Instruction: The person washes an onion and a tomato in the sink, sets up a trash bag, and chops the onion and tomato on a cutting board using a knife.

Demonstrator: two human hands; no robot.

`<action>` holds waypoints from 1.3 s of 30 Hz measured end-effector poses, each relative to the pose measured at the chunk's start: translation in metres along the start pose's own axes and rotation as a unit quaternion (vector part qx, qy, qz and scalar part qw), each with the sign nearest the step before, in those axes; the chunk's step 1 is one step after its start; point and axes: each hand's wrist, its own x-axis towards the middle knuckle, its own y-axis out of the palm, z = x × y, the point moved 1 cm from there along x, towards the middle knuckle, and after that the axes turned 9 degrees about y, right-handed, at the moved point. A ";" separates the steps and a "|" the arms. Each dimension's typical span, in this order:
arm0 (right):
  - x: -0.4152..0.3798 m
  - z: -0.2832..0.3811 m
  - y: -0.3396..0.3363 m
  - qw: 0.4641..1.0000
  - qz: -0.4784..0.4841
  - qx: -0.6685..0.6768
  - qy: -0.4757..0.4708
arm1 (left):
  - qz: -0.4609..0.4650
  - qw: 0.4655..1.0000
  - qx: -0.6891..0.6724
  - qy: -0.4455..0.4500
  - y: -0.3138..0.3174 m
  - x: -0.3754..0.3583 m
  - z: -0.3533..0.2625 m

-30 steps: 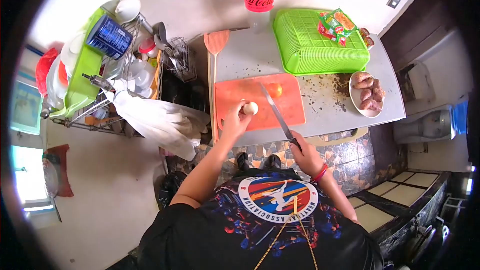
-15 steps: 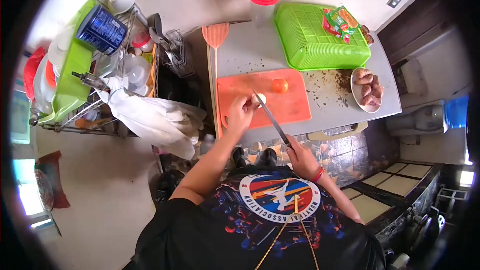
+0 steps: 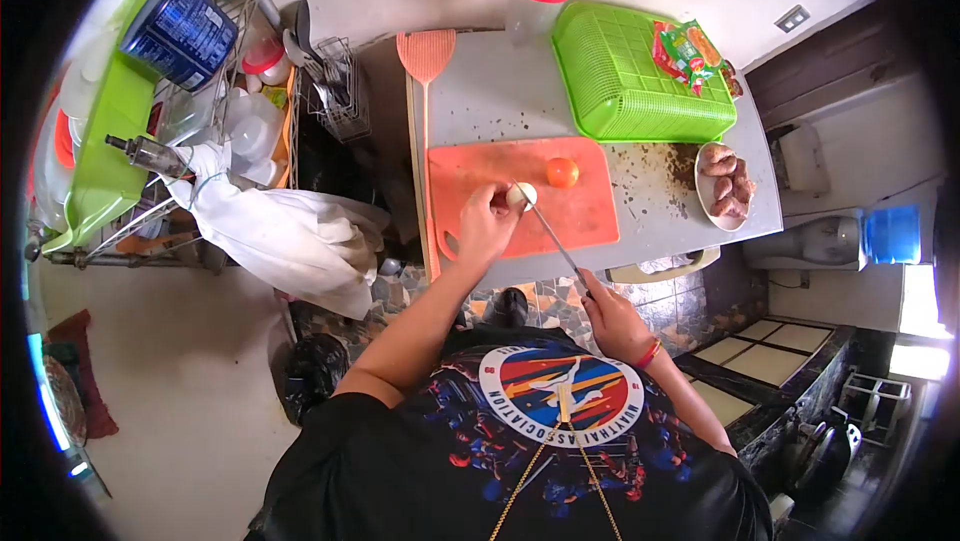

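A person's left hand (image 3: 485,224) is pinning a small pale round onion (image 3: 517,196) on the orange plastic cutting board (image 3: 585,211) near the counter's front edge, while the right hand (image 3: 612,316), closed around a long steel knife (image 3: 553,233), is setting the blade against it; the round onion could roll, likely sending the blade toward fingers.

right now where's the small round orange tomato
In the head view the small round orange tomato sits on the orange plastic cutting board, toward its far right, just beyond the long knife.

Beyond the left hand (image 3: 487,224), bare cutting board (image 3: 470,166) lies open up to the tomato (image 3: 561,172). The knife (image 3: 552,231) bars its right; the green basket (image 3: 640,91) blocks farther ahead.
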 end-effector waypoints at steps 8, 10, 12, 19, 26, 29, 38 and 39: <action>0.010 0.002 0.001 0.998 -0.037 0.037 -0.043 | -0.002 1.000 -0.026 -0.010 0.003 0.004 -0.001; 0.012 0.004 -0.002 0.998 -0.026 0.043 -0.028 | 0.003 1.000 -0.028 -0.007 0.003 0.005 -0.001; 0.014 0.011 -0.007 0.999 -0.007 0.039 0.008 | 0.008 1.000 -0.027 0.000 0.002 0.006 -0.003; 0.032 0.003 -0.001 0.998 -0.006 0.057 -0.012 | 0.004 1.000 -0.002 0.011 -0.002 0.006 -0.006; 0.046 -0.005 0.002 0.994 0.000 0.099 -0.052 | 0.012 1.000 -0.003 -0.003 -0.001 0.009 -0.006; 0.062 -0.009 0.008 0.992 0.007 0.108 -0.061 | 0.016 1.000 -0.009 0.020 -0.002 0.008 -0.005; 0.067 -0.018 0.029 0.996 -0.019 0.076 -0.049 | 0.022 0.994 0.020 0.104 0.004 -0.005 -0.005; 0.060 -0.024 0.032 0.995 -0.024 0.078 -0.055 | 0.023 0.989 0.048 0.135 0.003 -0.006 -0.006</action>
